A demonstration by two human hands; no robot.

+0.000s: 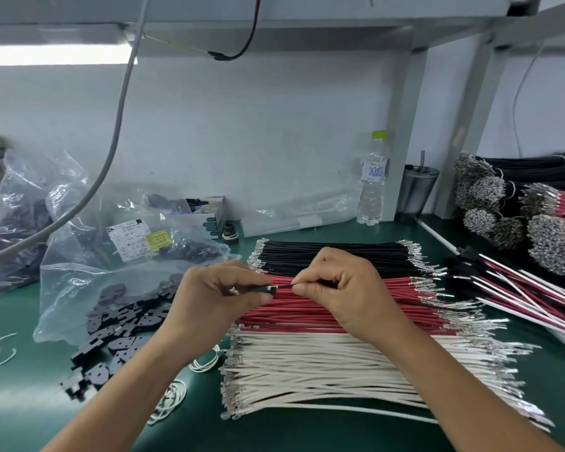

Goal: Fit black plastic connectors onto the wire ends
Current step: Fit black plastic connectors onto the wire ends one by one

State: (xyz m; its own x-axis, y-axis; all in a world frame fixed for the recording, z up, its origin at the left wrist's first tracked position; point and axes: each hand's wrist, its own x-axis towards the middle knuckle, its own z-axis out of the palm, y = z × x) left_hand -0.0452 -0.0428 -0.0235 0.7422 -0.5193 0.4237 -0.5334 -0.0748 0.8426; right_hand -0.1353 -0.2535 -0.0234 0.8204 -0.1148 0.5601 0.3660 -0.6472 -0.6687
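Note:
My left hand (221, 293) pinches a small black plastic connector (268, 289) between thumb and fingers. My right hand (338, 283) pinches a thin black wire (287, 285) whose end meets the connector's opening. Both hands hover above rows of cut wires lying on the green mat: black wires (333, 252) at the back, red wires (307, 309) in the middle, white wires (323, 373) nearest me, all with metal terminals at their ends. Loose black connectors (121, 337) spill from an open plastic bag (79, 288) to the left.
Finished wire sets with black connectors (519, 285) lie at the right, with bundled wires (535, 207) stacked behind them. A water bottle (372, 181) and dark cup (418, 190) stand at the back wall. More bags of parts (23, 216) sit at far left. White ties (173, 402) lie near the front.

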